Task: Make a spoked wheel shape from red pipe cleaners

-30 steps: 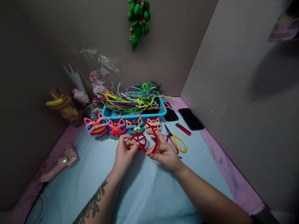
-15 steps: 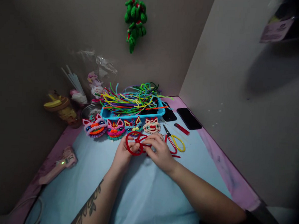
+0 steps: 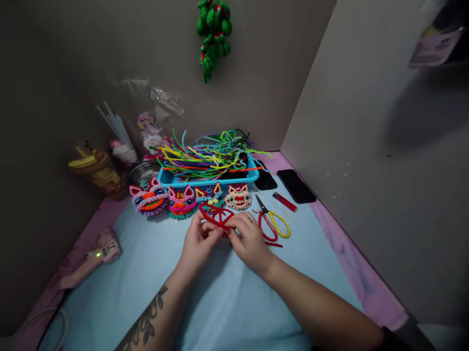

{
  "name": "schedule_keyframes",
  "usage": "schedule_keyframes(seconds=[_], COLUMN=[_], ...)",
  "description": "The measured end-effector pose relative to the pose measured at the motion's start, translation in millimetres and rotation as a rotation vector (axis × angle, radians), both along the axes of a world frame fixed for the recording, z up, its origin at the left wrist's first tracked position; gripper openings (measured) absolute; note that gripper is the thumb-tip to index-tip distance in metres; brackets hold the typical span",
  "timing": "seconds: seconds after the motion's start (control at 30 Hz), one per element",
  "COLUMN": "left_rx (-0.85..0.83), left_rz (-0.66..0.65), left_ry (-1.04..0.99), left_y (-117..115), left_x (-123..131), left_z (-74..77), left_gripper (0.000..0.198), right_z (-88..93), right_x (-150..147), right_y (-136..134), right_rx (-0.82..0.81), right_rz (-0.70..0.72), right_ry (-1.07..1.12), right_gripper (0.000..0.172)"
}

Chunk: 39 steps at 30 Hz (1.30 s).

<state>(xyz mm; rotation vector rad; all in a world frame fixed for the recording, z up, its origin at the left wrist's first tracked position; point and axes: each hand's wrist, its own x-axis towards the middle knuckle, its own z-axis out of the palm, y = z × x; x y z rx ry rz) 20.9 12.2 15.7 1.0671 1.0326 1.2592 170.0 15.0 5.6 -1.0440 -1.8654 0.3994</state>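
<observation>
A looped frame of red pipe cleaner (image 3: pixel 215 215) is held between both hands above the blue cloth. My left hand (image 3: pixel 200 242) is closed on its left and lower part, thumb pressed near the middle. On the right side, my right hand (image 3: pixel 247 238) pinches the same red piece with thumb and fingers. The fingertips of both hands nearly meet at its lower edge. Just beyond the hands stand several colourful lion-head figures, one of them cream and red (image 3: pixel 238 197). Scissors with red and yellow handles (image 3: pixel 271 219) lie right of my right hand, by a loose red strip (image 3: pixel 274 244).
Behind the figures is a blue tray (image 3: pixel 206 184) heaped with coloured pipe cleaners. Two phones, one at the right (image 3: pixel 297 186), and a red lighter (image 3: pixel 285 201) lie on the table. A pink glue gun (image 3: pixel 96 257) rests at the left, near a metal bowl (image 3: pixel 142 175).
The red looped piece has tilted flatter, its loops now seen more edge-on. My left hand has turned, and its thumb has moved down to the piece's lower edge, closer to my right fingers.
</observation>
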Motion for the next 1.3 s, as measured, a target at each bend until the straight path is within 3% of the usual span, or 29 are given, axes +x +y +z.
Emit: schedule_keyframes(seconds=[0.1,0.23,0.37,0.53,0.7,1.3], left_rx=[0.060,0.202,0.275,0.078,-0.044,-0.036], left_rz=[0.026,0.012,0.015,0.005,-0.012,0.051], left_ry=[0.146,0.396,0.522,0.257,0.084,0.135], left_y=[-3,-6,-7,-3,0,-3], left_x=[-1,-5,-7,-3,-3,1], left_z=[0.8,-4.3,-10.4,-8.4,-2.3,1.3], left_gripper=[0.030,0.020,0.017,0.030,0.036,0.036], right_z=[-2.3,-6.8,-7.9,-7.9,-7.9,-0.2], right_x=[-4,-6,-5,-2,1,-2], right_y=[2,6,8,10,11,5], right_rx=[-0.190,-0.438,-0.536,-0.534,-0.434,-0.338], right_rz=[-0.025,-0.039,-0.025,0.014,-0.032,-0.022], right_ry=[0.172,0.364,0.393,0.445,0.406,0.158], right_gripper=[0.007,0.014,0.016,0.017,0.009,0.013])
